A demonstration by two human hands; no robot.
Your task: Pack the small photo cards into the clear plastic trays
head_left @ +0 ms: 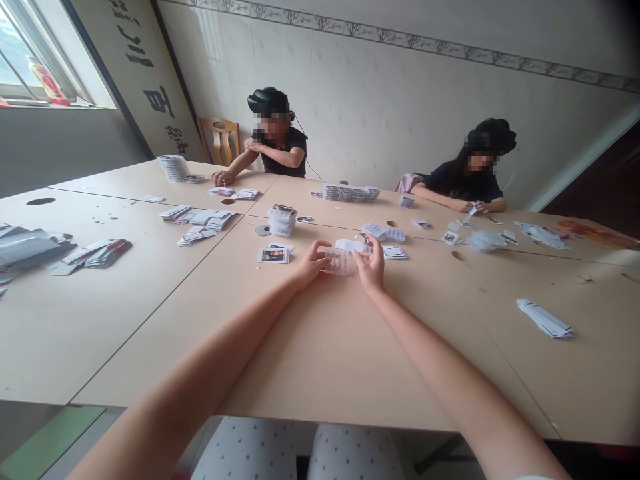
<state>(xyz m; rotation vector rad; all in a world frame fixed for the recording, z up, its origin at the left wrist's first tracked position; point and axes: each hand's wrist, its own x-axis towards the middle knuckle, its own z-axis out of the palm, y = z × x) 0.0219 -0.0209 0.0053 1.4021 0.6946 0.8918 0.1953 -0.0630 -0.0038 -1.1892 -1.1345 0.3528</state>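
Between my hands, low over the table, is a clear plastic tray (pixel 339 263) with small compartments. My left hand (pixel 314 263) grips its left edge between thumb and fingers. On the opposite side my right hand (pixel 371 265) is closed round the right edge, its thumb on the near face. White pieces (pixel 346 245) show just behind the tray; I cannot tell whether they touch it. Left of my hands lie dark printed cards (pixel 275 254). A stack of clear trays (pixel 282 221) stands behind them. White cards (pixel 395 253) lie right of my right hand.
More clear trays (pixel 384 233) lie beyond my right hand. Two people sit across the table, one's hands (pixel 477 207) holding a small white piece. Long rows of packed trays (pixel 351 193) stand at the back. Piles of white card (pixel 30 247) spread at left; a strip bundle (pixel 545 319) lies right.
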